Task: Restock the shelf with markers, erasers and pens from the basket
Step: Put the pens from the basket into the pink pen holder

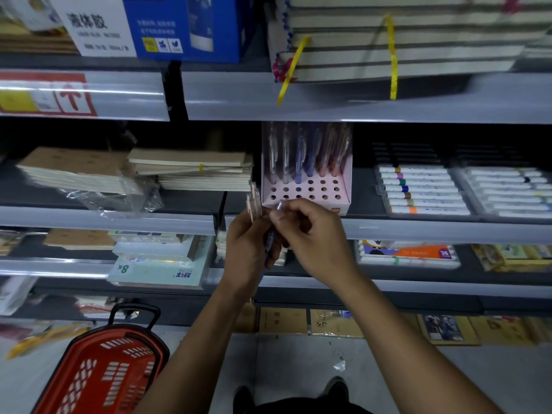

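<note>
A pink pen display box [343,186] with rows of round holes stands on the middle shelf; several pens [298,156] stand in its back row. My left hand [248,246] grips a small bunch of pens [254,201], pinkish tops sticking up, just left of the box's front. My right hand [310,234] pinches the top of one blue pen [280,206] from that bunch, right in front of the box. The red basket [101,372] sits on the floor at lower left; its contents are hidden.
Trays of markers [424,189] lie right of the pen box, stacks of notebooks [191,171] to its left. The shelf above overhangs with bundled notebooks [403,40] and a blue box [185,25]. Lower shelves hold paper pads and boxed sets.
</note>
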The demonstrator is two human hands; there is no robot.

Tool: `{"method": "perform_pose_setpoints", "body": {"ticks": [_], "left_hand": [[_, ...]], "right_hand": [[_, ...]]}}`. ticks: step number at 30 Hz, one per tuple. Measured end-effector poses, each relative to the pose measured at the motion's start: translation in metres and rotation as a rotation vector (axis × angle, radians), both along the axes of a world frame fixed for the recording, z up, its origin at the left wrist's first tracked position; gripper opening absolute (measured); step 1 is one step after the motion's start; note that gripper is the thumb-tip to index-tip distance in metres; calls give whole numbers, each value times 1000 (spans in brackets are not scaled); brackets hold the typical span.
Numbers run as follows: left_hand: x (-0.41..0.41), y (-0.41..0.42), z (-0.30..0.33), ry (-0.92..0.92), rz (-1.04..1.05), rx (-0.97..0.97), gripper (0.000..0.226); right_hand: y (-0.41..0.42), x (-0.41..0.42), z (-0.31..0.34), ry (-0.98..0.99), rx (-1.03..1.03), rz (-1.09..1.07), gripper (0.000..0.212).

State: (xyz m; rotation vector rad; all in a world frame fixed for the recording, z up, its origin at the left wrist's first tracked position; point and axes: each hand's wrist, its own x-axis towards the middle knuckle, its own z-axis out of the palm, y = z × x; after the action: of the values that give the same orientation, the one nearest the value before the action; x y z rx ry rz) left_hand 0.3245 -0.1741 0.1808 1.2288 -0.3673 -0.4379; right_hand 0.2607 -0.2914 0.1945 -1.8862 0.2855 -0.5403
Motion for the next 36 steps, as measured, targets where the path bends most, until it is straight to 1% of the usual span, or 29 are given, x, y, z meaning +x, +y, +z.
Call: {"method": "perform_pose_setpoints", "body": {"ticks": [3,7,10,14,16,20,22,25,28,30,32,36], "left_hand": [[-2,-1,1,-41,36,49,30],[-4,-1,1,-24,39,56,21],[-8,-2,3,3,41,34,24],[-12,-3,5,-31,50,34,18],[-13,-3,4,-53,76,81,20],[-12,-5,-2,-107,142,207,15],[-13,-5,-2,-173,156,243,13],[-10,-4,-3,-273,166,329,16],[-6,-6,-5,-299,184,384,17],[-3,-7,-5,-324,195,406,17],[0,-8,-6,-352,199,428,17],[2,-7,-6,-406,205,460,22]], "right_hand": [[4,-1,-3,-7,57,33,19],[1,-5,-5,-17,115,70,23],[0,-8,-3,23,253,130,17],[-5,-12,1,57,292,126,12],[-7,-14,6,59,291,124,12],[-15,-14,19,26,259,61,5],[-21,-15,26,6,259,57,10],[-31,-18,37,5,278,138,22],[-35,-20,46,8,293,181,22],[-36,-18,49,-18,287,147,14],[-35,-17,52,-46,262,67,6],[-40,-11,53,-224,235,-141,7]]}}
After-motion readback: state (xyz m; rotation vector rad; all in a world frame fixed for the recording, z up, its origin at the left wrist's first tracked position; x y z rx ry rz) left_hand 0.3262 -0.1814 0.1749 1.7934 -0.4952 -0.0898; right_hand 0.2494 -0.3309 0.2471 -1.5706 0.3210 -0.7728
